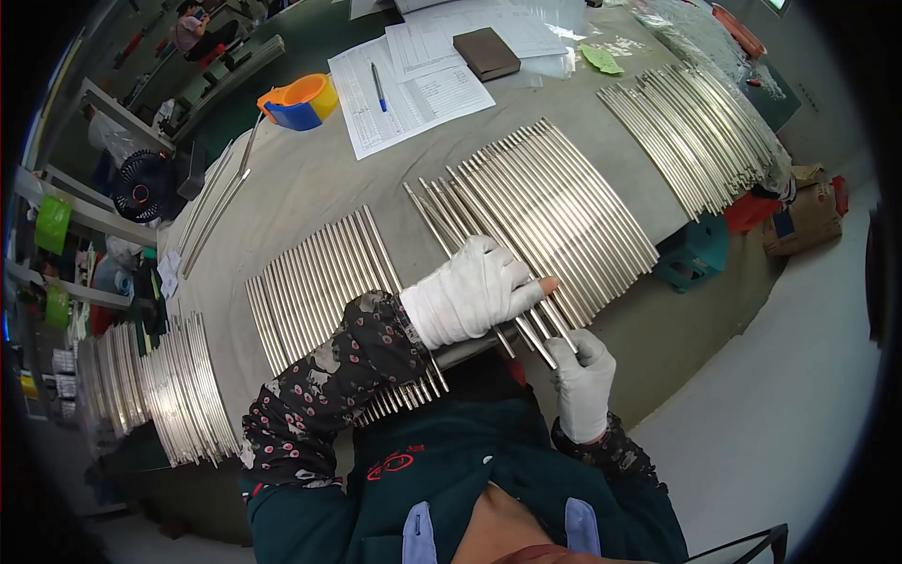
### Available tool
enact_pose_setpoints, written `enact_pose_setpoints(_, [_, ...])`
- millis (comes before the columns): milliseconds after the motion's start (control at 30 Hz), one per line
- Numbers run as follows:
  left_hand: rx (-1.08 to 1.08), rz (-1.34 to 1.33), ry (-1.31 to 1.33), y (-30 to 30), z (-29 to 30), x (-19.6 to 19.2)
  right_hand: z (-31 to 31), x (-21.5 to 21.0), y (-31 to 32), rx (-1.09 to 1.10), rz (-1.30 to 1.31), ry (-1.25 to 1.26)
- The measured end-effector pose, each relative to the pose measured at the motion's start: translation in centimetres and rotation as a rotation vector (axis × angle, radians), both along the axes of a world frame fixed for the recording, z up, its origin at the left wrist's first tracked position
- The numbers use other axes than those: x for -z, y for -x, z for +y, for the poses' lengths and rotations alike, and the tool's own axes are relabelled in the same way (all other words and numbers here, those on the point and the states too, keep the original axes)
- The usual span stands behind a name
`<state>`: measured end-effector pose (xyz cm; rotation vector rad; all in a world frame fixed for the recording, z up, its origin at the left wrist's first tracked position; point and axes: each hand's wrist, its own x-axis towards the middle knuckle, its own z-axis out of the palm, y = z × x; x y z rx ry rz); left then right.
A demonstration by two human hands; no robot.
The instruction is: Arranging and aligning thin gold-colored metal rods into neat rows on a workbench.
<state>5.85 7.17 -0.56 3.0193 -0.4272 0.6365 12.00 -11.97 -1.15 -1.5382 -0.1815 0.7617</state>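
Leaning over the tabletop [305, 179], I have my gloved left hand [476, 289] curled across several slim metal rods [426, 214] at the left edge of the broad middle row [568, 207]; how many it grips, if any, I cannot tell. My right hand [584, 381], gloved too, has its fingers bent in at the near ends of these rods; whether it pinches one is unclear. I judge the work to be partway: the left row [315, 268] and the far-right row [693, 136] lie close-set, while the rods by my hands are more loosely spaced. Which rows are finished, nothing shows. My sleeve [329, 390] covers part of the left row, my left hand hides the rods' middles, and the far-left row [194, 390] is hard to count.
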Motion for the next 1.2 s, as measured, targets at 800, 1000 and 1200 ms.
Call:
enact_pose_setpoints(800, [0.076,0.006,0.047,-0.7,0.0,0.0,0.3,1.2,-1.8,-0.07,0.256,-0.032])
enact_pose_setpoints(1000, [0.079,0.016,0.046,-1.2,-0.1,-0.1,0.5,0.6,-1.9,-0.066,0.317,0.003])
enact_pose_setpoints(1200, [0.104,0.045,0.022,-1.0,0.1,0.1,0.0,0.6,-1.8,-0.112,0.286,0.056])
